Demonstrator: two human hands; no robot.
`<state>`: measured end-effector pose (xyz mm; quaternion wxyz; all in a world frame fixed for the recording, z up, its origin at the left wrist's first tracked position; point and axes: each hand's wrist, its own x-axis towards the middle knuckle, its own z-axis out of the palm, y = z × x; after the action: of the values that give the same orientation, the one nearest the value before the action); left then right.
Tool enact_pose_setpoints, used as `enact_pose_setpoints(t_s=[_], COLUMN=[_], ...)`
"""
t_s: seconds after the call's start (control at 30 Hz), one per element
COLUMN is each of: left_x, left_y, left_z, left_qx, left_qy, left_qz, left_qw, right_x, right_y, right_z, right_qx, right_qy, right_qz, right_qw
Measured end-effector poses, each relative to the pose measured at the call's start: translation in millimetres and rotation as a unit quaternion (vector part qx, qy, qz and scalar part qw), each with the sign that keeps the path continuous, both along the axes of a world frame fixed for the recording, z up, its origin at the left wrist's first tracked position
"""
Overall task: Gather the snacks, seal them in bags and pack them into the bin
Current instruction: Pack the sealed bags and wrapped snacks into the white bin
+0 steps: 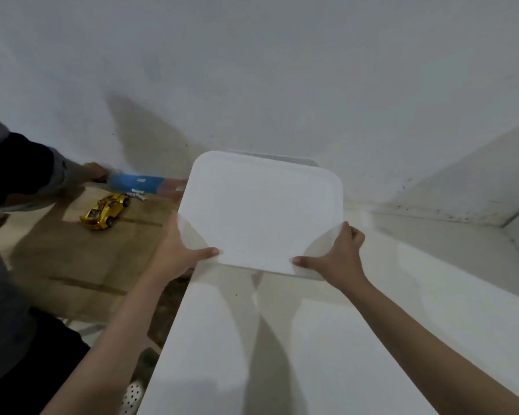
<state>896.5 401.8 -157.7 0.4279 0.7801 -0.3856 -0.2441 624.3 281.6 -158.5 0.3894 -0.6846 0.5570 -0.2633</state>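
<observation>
White walls meet in a corner behind a white table (312, 339), with tan floor to its left. Both hands hold a white lid (261, 211) by its near edge, thumbs on top and fingers curled beneath: left hand (180, 250) at the near-left corner, right hand (339, 253) at the near-right. The lid covers a white bin (300, 159), only a sliver of whose far rim shows; its contents are hidden. On the floor lie a gold toy car (105, 210) and a blue packet (138, 182) beside another person's arm (27, 172).
</observation>
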Motion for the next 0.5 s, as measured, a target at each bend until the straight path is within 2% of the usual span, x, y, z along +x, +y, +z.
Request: enact_pose_setpoints(t_s=[0.27, 0.5], left_x=[41.0, 63.5], left_y=[-109.7, -155.9], left_z=[-7.9, -21.2], left_qx=[0.006, 0.032], left_qy=[-0.005, -0.033], left_qz=[0.066, 0.075], left_qw=[0.998, 0.996], right_x=[44.9, 65.3], right_y=[-99.2, -139.6], right_z=[2.5, -8.6], right_qx=[0.033, 0.034], right_qy=[0.016, 0.018], right_qz=[-0.026, -0.017], right_qw=[0.999, 0.999])
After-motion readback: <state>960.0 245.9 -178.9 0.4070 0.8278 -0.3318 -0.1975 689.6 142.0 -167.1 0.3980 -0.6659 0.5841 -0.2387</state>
